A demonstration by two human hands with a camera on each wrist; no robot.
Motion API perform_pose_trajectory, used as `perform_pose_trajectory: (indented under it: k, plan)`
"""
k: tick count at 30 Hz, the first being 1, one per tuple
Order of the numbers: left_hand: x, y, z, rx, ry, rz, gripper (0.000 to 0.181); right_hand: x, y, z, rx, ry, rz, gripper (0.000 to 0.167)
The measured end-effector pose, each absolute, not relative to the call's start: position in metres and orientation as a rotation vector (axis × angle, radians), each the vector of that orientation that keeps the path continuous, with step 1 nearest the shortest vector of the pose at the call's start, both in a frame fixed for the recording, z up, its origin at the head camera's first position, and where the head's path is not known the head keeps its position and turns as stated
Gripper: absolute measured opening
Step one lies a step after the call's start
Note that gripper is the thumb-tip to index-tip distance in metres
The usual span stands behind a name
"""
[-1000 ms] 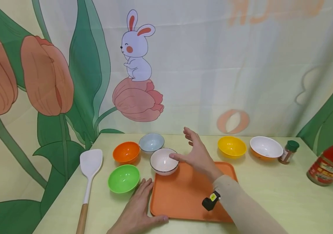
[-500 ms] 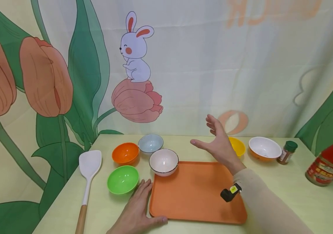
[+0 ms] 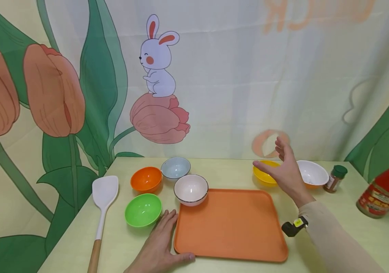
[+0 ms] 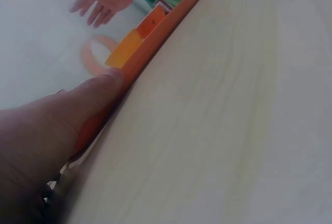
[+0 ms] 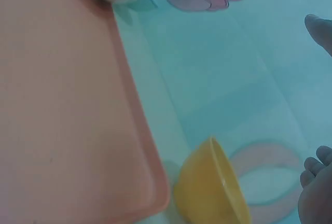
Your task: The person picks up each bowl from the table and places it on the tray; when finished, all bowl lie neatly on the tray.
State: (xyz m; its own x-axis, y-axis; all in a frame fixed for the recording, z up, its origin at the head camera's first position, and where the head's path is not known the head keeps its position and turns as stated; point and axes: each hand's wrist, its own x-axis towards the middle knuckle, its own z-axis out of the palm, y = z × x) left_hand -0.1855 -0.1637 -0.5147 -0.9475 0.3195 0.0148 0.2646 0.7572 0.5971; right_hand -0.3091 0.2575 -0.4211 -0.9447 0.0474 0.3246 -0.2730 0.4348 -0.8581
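My left hand [image 3: 161, 242] rests at the near left corner of the orange tray [image 3: 232, 223], fingers stretched along its left side and thumb on the front rim. In the left wrist view the thumb [image 4: 98, 92] lies against the tray's edge. Above the table, my right hand [image 3: 284, 172] hangs in the air with thumb and fingers spread, holding nothing. It partly covers the yellow bowl [image 3: 264, 175] and the white bowl with an orange outside [image 3: 312, 172]. A white bowl with a dark rim [image 3: 191, 190] sits over the tray's far left corner.
Left of the tray are an orange bowl [image 3: 146, 179], a green bowl [image 3: 143, 210] and a pale blue bowl [image 3: 175, 168]. A white spatula with a wooden handle [image 3: 103, 204] lies farther left. A green-capped jar [image 3: 336, 178] and a red sauce bottle [image 3: 383, 191] stand at the right.
My right hand has moved right, away from the dark-rimmed white bowl to in front of the yellow bowl. The left hand keeps its place at the tray.
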Motion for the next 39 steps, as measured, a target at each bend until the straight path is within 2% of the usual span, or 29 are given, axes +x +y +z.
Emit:
perform_pose_trajectory:
  k: [20,31,39]
  plan:
    - [-0.187,-0.165,-0.517,0.483,2.860,0.941,0.137,-0.314,0.296,-0.482,0.055,-2.553,1.518,0.130]
    - [-0.188,-0.165,-0.518,0.463,2.860,0.936,0.137,-0.320,0.296,-0.495,-0.003,-2.650,1.426,0.139]
    - [-0.186,-0.166,-0.517,0.475,2.867,0.944,0.136,-0.320,0.293,-0.500,-0.027,-2.699,1.346,0.140]
